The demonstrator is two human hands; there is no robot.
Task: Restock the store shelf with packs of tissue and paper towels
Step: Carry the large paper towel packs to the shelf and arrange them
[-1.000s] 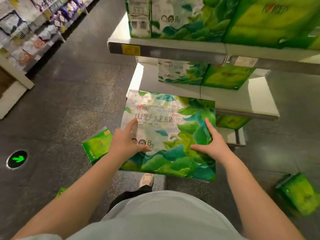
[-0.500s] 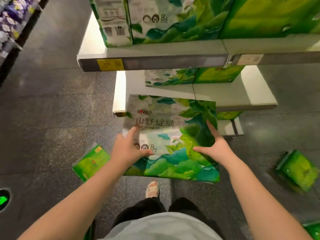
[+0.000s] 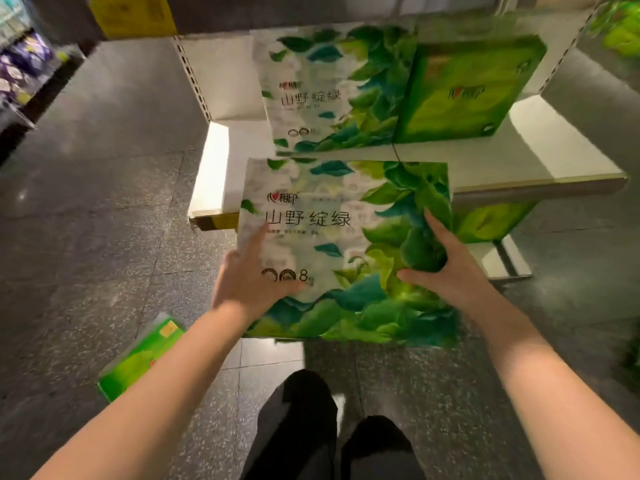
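A large tissue pack point(image 3: 332, 244) printed with green leaves and black lettering is held flat between my hands. My left hand point(image 3: 247, 277) grips its left side, index finger and thumb lying on the top face. My right hand point(image 3: 446, 271) grips the right side, thumb on top. The pack's far edge reaches over the front of a white shelf board point(image 3: 526, 161). At the back of that board stand a matching leaf pack point(image 3: 322, 91) and a bright green pack point(image 3: 464, 91).
A green pack point(image 3: 142, 358) lies on the dark stone floor at the lower left. Another green pack point(image 3: 491, 220) sits on the lower shelf, right of the held pack. A neighbouring aisle's shelves point(image 3: 20, 71) stand at the far left. My legs are below.
The view has dropped below the upper shelf and closer to the middle one. The held pack has moved forward, and its far edge now overlaps that shelf's front. Both hands keep their hold.
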